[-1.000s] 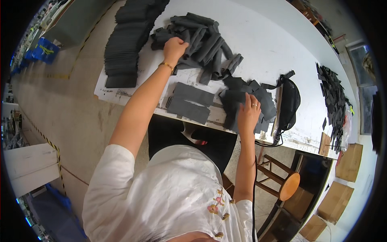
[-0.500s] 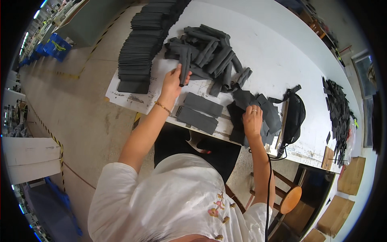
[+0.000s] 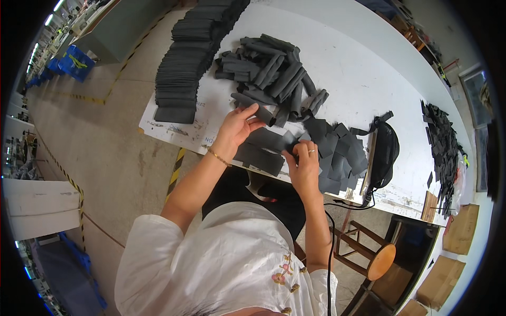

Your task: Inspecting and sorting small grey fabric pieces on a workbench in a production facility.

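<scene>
My left hand [image 3: 240, 128] is closed on a rolled dark grey fabric piece [image 3: 262, 112], at the near edge of a heap of similar rolls [image 3: 274, 71]. To its right, my right hand [image 3: 304, 167] pinches a small dark grey fabric piece [image 3: 289, 140]. That piece hangs over the right end of two flat dark strips [image 3: 258, 159], which lie side by side near the table's front edge and are partly covered by my hands. Beside my right hand spreads a loose pile of small dark squares [image 3: 342, 158].
A long row of stacked dark pieces [image 3: 179, 71] runs along the left of the white table [image 3: 363, 73]. A black pouch [image 3: 386, 152] with a cord lies right of the squares. Dark scraps [image 3: 441, 142] are heaped farther right. A wooden stool [image 3: 380, 262] stands below the table.
My left hand has moved right and nearer, its roll turning from upright to slanted. My right hand has left the pile of squares and come left over the flat strips with a small piece.
</scene>
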The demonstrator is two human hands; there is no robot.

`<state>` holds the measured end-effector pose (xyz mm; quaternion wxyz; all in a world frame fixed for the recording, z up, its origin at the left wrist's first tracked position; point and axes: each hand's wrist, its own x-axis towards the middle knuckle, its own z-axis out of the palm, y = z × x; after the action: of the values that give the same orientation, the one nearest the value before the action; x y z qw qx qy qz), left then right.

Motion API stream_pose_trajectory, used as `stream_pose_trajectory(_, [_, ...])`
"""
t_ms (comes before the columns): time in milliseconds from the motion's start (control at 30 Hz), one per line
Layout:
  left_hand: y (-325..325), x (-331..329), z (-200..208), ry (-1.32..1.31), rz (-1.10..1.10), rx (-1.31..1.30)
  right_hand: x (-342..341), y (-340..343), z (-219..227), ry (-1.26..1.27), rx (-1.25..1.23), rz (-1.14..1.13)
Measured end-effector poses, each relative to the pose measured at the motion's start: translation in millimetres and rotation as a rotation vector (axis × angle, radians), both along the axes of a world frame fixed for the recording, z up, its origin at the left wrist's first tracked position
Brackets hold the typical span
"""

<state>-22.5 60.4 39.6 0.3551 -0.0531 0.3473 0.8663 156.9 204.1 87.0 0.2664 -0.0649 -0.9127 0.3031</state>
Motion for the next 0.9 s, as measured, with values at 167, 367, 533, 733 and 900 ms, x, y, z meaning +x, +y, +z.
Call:
stream_pose_trajectory(167, [-3.8,4.3,4.1,0.016,-0.055,0.009,4.1,-16.0,13.4,0.014,-0.328,-0.117])
stream_pose_trajectory(367, [0.6,19.7,22.2,-0.031,-0.084,0.106,3.4,-12.1,14.0,0.028,-0.155,-0.143])
stream_pose_trajectory(533, [2.2,25.8,25.1,0.042,-0.137,0.131,4.7,-14.3,20.6,0.031,-0.139,-0.136])
stream_pose_trajectory(733, [1.2,23.9,26.3,0.025,-0.186,0.156,6.8,-14.4,25.1,0.058,-0.125,-0.131])
stream_pose_trajectory(900, [3.5,26.8,32.0,-0.003,-0.198,0.143,1.3,-12.1,29.2,0.084,-0.033,-0.107])
